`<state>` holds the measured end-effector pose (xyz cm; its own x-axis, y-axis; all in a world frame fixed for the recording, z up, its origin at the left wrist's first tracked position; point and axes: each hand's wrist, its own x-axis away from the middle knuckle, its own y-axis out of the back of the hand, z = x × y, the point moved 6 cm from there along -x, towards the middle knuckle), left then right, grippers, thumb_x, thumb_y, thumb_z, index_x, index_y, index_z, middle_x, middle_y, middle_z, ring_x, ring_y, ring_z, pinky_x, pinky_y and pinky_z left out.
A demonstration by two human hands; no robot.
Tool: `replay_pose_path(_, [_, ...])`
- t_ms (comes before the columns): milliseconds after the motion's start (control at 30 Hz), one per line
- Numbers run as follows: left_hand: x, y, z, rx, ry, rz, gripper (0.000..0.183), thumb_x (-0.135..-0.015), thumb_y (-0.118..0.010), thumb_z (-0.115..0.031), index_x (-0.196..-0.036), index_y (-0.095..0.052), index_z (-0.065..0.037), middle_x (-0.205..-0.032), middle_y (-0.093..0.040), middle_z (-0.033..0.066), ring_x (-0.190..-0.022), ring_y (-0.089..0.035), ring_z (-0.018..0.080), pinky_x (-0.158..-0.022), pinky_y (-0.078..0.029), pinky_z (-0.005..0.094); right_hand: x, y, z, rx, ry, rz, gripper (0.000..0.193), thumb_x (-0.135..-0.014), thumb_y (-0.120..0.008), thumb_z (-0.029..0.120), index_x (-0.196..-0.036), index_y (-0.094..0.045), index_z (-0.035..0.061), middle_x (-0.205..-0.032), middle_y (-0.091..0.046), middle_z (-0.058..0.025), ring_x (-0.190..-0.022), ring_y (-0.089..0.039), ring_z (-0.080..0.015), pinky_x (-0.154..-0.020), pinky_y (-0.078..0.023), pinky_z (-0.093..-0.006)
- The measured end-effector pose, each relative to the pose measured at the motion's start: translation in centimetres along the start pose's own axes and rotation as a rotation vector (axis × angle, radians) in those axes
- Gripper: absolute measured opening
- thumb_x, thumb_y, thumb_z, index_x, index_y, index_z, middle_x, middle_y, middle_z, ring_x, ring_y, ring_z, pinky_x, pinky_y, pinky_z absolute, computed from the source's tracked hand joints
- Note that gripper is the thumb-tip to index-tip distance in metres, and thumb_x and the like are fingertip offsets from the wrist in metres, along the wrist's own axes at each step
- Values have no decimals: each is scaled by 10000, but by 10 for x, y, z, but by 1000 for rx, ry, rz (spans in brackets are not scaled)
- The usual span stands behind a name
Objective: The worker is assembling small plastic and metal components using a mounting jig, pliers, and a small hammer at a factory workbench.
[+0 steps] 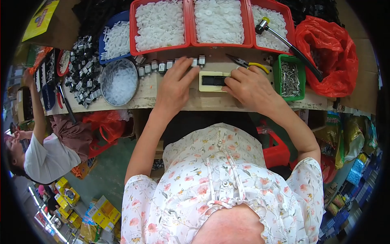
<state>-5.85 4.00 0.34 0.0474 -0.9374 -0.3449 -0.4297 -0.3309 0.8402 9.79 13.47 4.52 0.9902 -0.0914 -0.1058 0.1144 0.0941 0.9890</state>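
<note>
On the worktable lies a cream rectangular block [206, 88] with a long black piece [213, 80] set in its recess. My right hand [254, 88] bends its fingers round the block's right end, with a fingertip on the black piece. To the left of the block, my left hand [175, 87] reaches forward with its fingers stretched and slightly apart. Its fingertips are beside a row of small metal-and-black parts [154, 65], some of them partly hidden by the hand. I see nothing held in it.
Behind are red trays [160, 49] of white plastic pieces and a blue tray [118, 59]. A round metal bowl [103, 95], heaped metal-and-black parts [85, 69], pliers [256, 66], a green bin of metal pins [301, 77], a hammer [290, 44] and a red bag [329, 57] surround my hands. Another person [53, 158] is at left.
</note>
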Motion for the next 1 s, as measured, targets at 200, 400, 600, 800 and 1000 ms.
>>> replay_pose_path(200, [0,6,0,-34,17,-94,426,-758,-592,77,-1178,-639,19,-1272,-591,180,-1242,-540,391,-1006,-478,451,-45,-8,-29,-281,-235,-260,255,-915,-679,273,-881,-627,27,-796,-624,-124,-767,-632,-355,-678,-501,-442])
replay_pose_path(400, [-3,5,1,-50,-3,-92,422,-743,-599,73,-1158,-655,15,-1253,-602,177,-1209,-558,381,-985,-489,445,-76,-29,-28,-277,-392,54,291,-874,-714,280,-939,-646,6,-784,-672,-187,-800,-673,-384,-669,-529,-487])
replay_pose_path(600, [0,6,4,-37,3,-110,420,-739,-603,72,-1151,-662,12,-1250,-605,170,-1212,-557,374,-986,-488,441,-63,-23,-38,-114,-378,2,187,-856,-691,165,-955,-663,8,-800,-683,-195,-795,-678,-375,-688,-539,-480])
replay_pose_path(800, [1,6,6,2,18,-109,428,-743,-603,81,-1160,-662,3,-1261,-600,164,-1234,-543,370,-1004,-473,441,-43,-12,-43,-197,-307,-65,219,-877,-655,103,-1084,-642,33,-892,-692,-186,-851,-673,-368,-718,-528,-473])
replay_pose_path(1000, [3,5,8,47,37,-104,450,-731,-603,103,-1167,-660,5,-1271,-597,171,-1239,-537,381,-1013,-467,449,-28,-22,-53,-146,-406,70,291,-910,-654,161,-1180,-605,68,-921,-692,-176,-864,-669,-367,-725,-525,-473])
